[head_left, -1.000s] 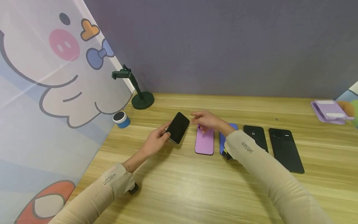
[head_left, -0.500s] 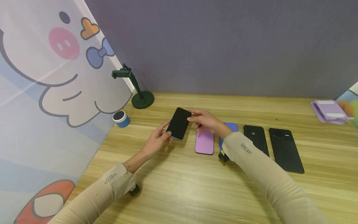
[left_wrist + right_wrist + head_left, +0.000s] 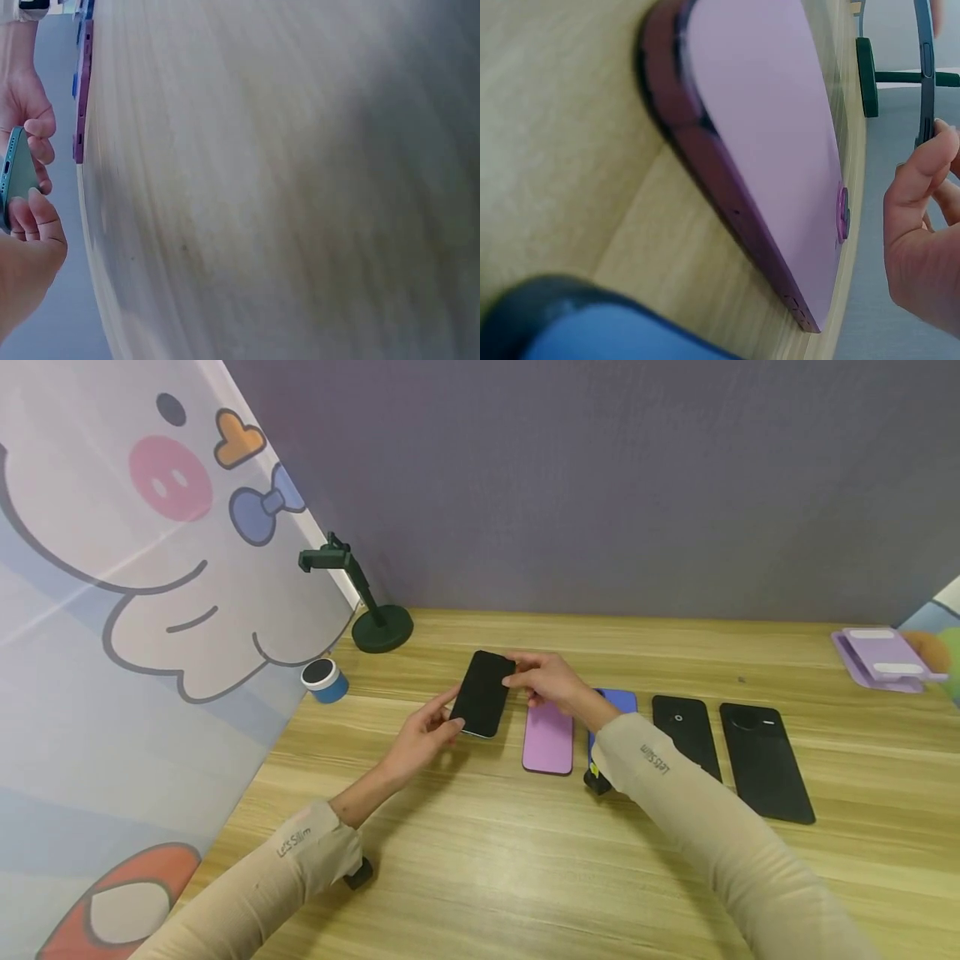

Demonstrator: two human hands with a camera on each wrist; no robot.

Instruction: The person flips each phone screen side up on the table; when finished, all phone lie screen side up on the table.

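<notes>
A smartphone [image 3: 483, 693] is held above the table, its dark screen facing up toward the head camera. In the left wrist view, the phone's [image 3: 24, 178] back and bottom edge look teal. My left hand [image 3: 414, 742] grips its lower left corner, with the thumb over the screen's edge. At the upper right edge, my right hand [image 3: 551, 679] pinches the phone between thumb and fingers; the right wrist view shows the phone [image 3: 925, 90] edge-on there. Beneath the right hand lies a pink phone [image 3: 547, 745], back up. A blue phone [image 3: 619, 700] is partly hidden by the right forearm.
Two black phones [image 3: 690, 727] [image 3: 768, 768] lie farther right, backs up. A dark green phone stand [image 3: 382, 628] stands at the back left, near a blue jar [image 3: 330, 685] with a white-rimmed lid. A lilac stand [image 3: 885, 660] sits at the far right. A grey wall rises behind the table [image 3: 480, 860].
My right hand has come left and down to the phone and now pinches its edge. The phone has turned more upright in the head view and shifted slightly right, still in my left hand.
</notes>
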